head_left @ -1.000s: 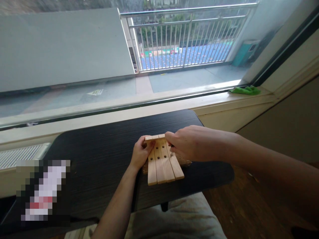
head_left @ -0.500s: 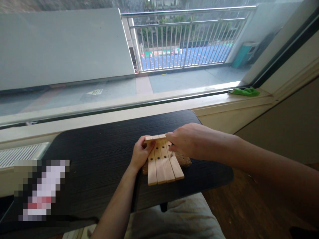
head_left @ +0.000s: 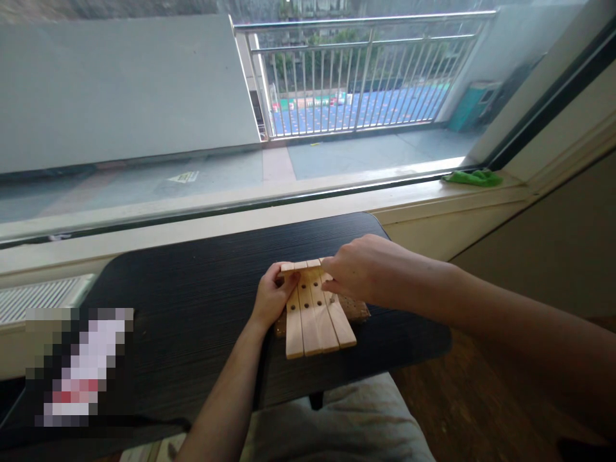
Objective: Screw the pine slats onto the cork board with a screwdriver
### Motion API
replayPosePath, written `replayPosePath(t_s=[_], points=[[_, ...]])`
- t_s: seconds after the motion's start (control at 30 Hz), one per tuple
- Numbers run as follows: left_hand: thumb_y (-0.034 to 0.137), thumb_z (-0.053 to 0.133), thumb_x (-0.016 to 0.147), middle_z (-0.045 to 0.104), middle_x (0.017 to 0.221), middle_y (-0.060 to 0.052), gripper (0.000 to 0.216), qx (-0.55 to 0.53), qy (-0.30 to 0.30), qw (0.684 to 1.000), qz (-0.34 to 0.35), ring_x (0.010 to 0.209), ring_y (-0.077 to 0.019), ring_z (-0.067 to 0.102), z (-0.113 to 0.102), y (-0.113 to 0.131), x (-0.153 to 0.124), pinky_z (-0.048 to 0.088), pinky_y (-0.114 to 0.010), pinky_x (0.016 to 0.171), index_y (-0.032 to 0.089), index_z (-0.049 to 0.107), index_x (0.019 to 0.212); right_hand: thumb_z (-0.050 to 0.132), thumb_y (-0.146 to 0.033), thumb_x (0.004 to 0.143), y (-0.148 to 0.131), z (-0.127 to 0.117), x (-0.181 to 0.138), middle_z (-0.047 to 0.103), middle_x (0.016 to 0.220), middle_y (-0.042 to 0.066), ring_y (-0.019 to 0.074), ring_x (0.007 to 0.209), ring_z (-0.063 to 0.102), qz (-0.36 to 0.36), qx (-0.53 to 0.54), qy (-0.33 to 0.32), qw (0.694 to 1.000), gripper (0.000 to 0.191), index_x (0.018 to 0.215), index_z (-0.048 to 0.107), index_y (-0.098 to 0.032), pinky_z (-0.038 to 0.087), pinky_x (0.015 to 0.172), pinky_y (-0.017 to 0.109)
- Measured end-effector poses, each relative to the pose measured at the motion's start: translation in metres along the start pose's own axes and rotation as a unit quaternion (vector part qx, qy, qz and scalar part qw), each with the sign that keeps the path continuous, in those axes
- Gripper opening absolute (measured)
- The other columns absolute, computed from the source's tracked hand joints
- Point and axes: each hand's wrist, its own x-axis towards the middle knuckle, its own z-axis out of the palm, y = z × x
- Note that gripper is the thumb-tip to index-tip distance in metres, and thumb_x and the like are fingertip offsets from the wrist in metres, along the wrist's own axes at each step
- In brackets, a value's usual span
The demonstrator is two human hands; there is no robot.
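Note:
Several pale wooden slats [head_left: 315, 321] with drilled holes lie side by side on a thin perforated board [head_left: 355, 310] on a black table [head_left: 183, 308]. My left hand [head_left: 271, 297] grips the left edge of the slats near their far end, fingers curled round the outer slat. My right hand [head_left: 359, 271] comes in from the right and rests on the far right corner of the slats, fingers bent down on the wood. What its fingertips pinch is hidden.
A blurred-out object [head_left: 79, 366] lies at the table's near left. A window sill [head_left: 289, 212] runs behind the table, with a green cloth [head_left: 471, 176] on its right end. A radiator grille [head_left: 38, 298] sits at left. The table's right edge drops to wooden floor [head_left: 481, 398].
My right hand has shifted slightly up and back along the far right end of the slats. My left hand and the slats stay in place.

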Motion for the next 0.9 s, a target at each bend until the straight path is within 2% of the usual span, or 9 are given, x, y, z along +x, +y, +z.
replayPosePath(t_s=[0.27,0.33,0.43,0.5,0.7,0.9], points=[[0.050,0.080,0.068,0.068,0.083,-0.003,0.044,0.002,0.001,1.000,0.002,0.075,-0.0185,0.064,-0.001,-0.001,0.000,0.050,-0.027,0.065,0.015,0.064,0.091,0.044,-0.028,0.100,0.001,0.005,0.006,0.074,0.075,0.013,0.0207,0.070,0.068,-0.004,-0.016,0.014,1.000,0.036,0.081,0.073,-0.015,0.028,0.051,0.028],[0.050,0.080,0.068,0.068,0.084,-0.004,0.045,0.002,0.002,1.000,0.005,0.076,-0.0188,0.065,-0.001,-0.002,0.000,0.051,-0.028,0.066,0.015,0.064,0.092,0.044,-0.028,0.100,0.002,0.009,0.004,0.073,0.075,0.012,0.0206,0.069,0.067,-0.009,-0.007,0.028,1.000,0.033,0.086,0.071,-0.015,0.026,0.051,0.028],[0.050,0.080,0.069,0.069,0.085,-0.004,0.044,0.000,0.000,1.000,0.007,0.077,-0.0186,0.065,-0.001,-0.002,0.000,0.051,-0.028,0.067,0.015,0.064,0.092,0.046,-0.030,0.096,0.003,0.015,-0.001,0.072,0.076,0.010,0.0203,0.063,0.065,-0.024,0.032,0.070,0.997,0.025,0.102,0.065,-0.015,0.023,0.050,0.029],[0.049,0.079,0.070,0.068,0.085,-0.003,0.043,0.003,-0.001,1.000,0.009,0.077,-0.0183,0.064,-0.001,-0.002,0.000,0.051,-0.027,0.068,0.015,0.064,0.092,0.048,-0.026,0.091,0.003,0.018,-0.005,0.072,0.082,0.009,0.0194,0.062,0.064,-0.044,0.055,0.088,0.994,0.023,0.107,0.060,-0.014,0.022,0.050,0.030],[0.050,0.078,0.071,0.068,0.085,-0.004,0.043,0.007,-0.005,1.000,0.013,0.077,-0.0183,0.064,-0.001,0.001,-0.001,0.051,-0.028,0.068,0.015,0.064,0.092,0.048,-0.018,0.089,0.007,0.025,-0.005,0.069,0.099,0.011,0.0179,0.068,0.063,-0.083,0.082,0.095,0.989,0.022,0.108,0.058,-0.013,0.027,0.055,0.032],[0.051,0.079,0.068,0.068,0.085,-0.004,0.045,0.011,0.001,1.000,0.010,0.076,-0.0181,0.064,-0.001,0.002,0.000,0.051,-0.028,0.068,0.015,0.064,0.091,0.051,-0.014,0.086,0.009,0.029,0.002,0.070,0.084,0.007,0.0198,0.076,0.063,-0.127,0.088,0.115,0.981,0.018,0.101,0.059,-0.014,0.035,0.067,0.032]])
